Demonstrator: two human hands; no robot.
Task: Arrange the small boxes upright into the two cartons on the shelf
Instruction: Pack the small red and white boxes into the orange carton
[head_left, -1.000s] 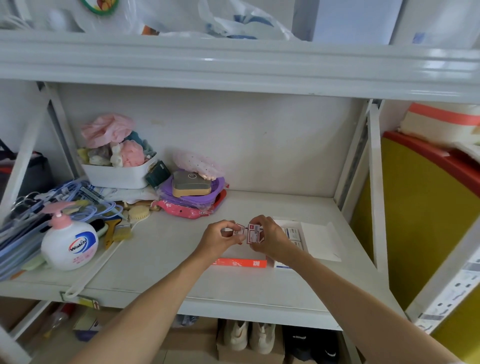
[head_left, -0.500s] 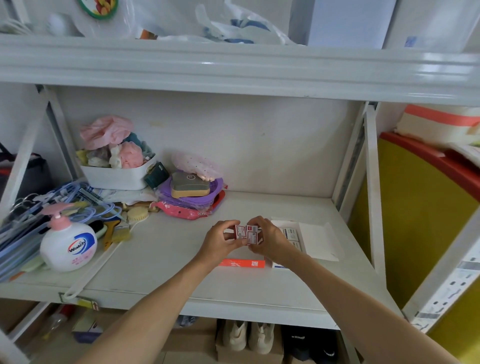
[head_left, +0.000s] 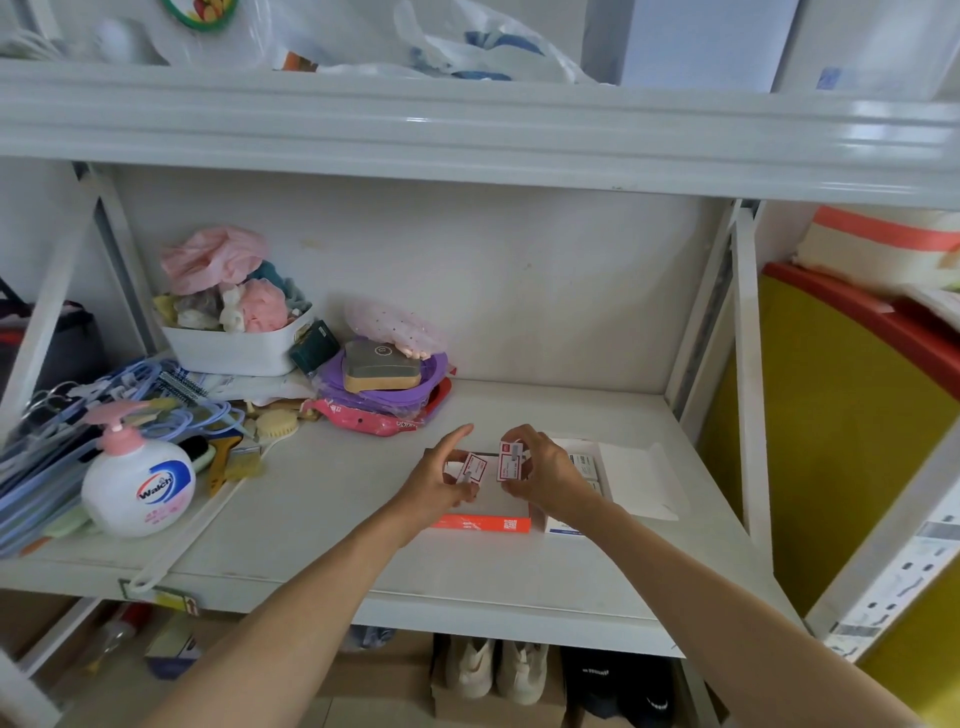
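Left hand (head_left: 441, 480) pinches one small box (head_left: 471, 467), long axis tilted right. Right hand (head_left: 545, 467) grips second small box (head_left: 510, 460) upright, above orange-fronted carton (head_left: 483, 523).

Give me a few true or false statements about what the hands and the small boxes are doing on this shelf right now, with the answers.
1. Each hand holds one small box. True: left hand holds the left small box, right hand the right small box.
2. The soap bottle lies on its side. False: it stands upright.
3. The orange-fronted carton sits below the hands. True.
4. The two boxes are pressed together. False: a gap separates them.
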